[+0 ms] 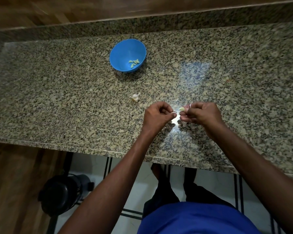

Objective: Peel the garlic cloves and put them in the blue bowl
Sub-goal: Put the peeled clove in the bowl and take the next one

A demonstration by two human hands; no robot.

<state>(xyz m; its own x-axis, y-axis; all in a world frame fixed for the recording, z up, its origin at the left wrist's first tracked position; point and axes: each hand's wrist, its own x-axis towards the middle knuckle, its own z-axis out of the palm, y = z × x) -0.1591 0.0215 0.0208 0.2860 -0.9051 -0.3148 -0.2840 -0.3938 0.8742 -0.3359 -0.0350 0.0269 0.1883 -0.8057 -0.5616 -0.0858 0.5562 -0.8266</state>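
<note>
— Blue cloth at the person's waist [198, 218] sits closest; beyond it, one speckled granite counter [57, 92].

— Containers?

— One round blue plastic bowl [122, 48], holding about four peeled cloves [134, 63].

— And hands?

— Two, close together above the counter. Left hand [156, 115] pinches a white skin scrap [174, 113]; right hand [202, 114] grips one pale, partly peeled clove [182, 108]. One unpeeled garlic piece [136, 97] lies between bowl and hands.
</note>
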